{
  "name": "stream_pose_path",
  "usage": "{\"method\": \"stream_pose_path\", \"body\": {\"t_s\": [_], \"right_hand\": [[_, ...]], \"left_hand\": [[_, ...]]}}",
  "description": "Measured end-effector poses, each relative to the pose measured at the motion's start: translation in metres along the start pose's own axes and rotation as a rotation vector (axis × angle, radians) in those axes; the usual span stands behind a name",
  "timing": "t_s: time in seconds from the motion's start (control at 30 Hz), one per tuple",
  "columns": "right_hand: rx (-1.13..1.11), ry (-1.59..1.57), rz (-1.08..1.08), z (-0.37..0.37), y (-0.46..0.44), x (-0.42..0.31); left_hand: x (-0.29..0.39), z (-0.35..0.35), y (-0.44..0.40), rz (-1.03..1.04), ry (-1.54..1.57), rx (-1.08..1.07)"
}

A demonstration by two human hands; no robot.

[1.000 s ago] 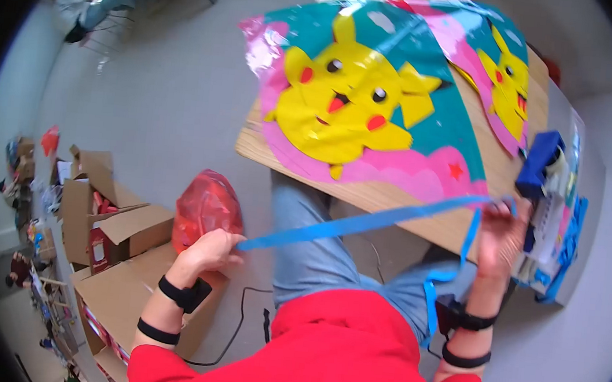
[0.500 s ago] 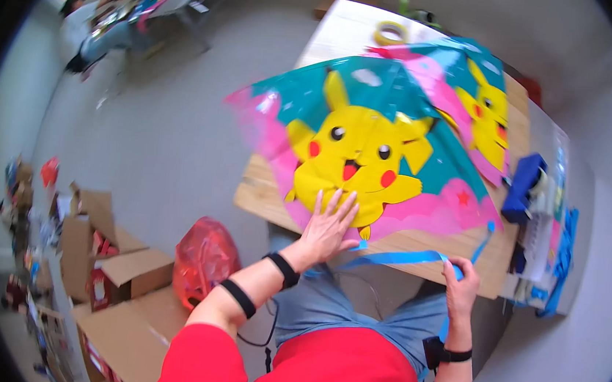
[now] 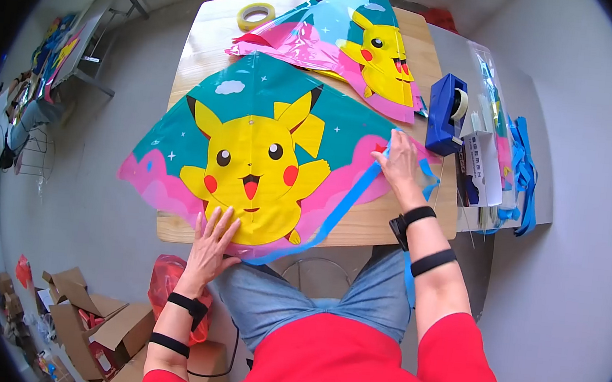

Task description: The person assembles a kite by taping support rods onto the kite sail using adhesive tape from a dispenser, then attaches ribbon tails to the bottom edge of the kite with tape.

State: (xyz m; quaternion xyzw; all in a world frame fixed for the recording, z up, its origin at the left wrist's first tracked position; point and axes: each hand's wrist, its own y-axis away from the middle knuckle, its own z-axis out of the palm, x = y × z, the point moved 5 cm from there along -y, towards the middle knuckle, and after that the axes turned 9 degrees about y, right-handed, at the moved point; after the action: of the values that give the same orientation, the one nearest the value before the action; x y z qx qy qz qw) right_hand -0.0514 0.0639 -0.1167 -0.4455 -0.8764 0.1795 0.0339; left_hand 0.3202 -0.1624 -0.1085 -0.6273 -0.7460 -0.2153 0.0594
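A teal and pink plastic kite [image 3: 249, 167] with a yellow cartoon figure lies spread on the wooden table. Its bottom edge slightly overhangs the near side. My left hand [image 3: 210, 249] rests flat on that edge, fingers spread, the thumb by the end of a blue ribbon [image 3: 344, 211]. From there the ribbon runs up across the kite's lower right part. My right hand [image 3: 401, 165] pinches it near the right corner, and its loose length drops beside my forearm. A second kite [image 3: 382, 55] of the same print lies behind, partly folded.
A roll of yellowish tape [image 3: 256, 16] sits at the back of the table [image 3: 203, 30]. On the right stand a blue tape dispenser [image 3: 446, 116], a white box [image 3: 479, 167] and hanging blue ribbons [image 3: 524, 179]. A red bag [image 3: 165, 280] and cardboard boxes [image 3: 119, 331] are on the floor, left.
My right hand has moved up from below the table's edge to the kite's right corner, drawing the ribbon straighter. My left hand stays at the bottom edge. The view has swung right.
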Motion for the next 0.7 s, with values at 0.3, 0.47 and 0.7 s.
{"method": "stream_pose_path", "body": {"t_s": [0.3, 0.47, 0.7], "right_hand": [[-0.048, -0.037, -0.031, 0.008, 0.073, 0.011], [0.171, -0.002, -0.069, -0.012, 0.028, 0.014], [-0.237, 0.033, 0.177, 0.036, -0.009, 0.041]], "left_hand": [[-0.011, 0.019, 0.016, 0.117, -0.056, 0.100], [-0.015, 0.013, 0.009, 0.168, -0.030, 0.142], [-0.018, 0.012, 0.012, 0.111, -0.152, 0.135]]}}
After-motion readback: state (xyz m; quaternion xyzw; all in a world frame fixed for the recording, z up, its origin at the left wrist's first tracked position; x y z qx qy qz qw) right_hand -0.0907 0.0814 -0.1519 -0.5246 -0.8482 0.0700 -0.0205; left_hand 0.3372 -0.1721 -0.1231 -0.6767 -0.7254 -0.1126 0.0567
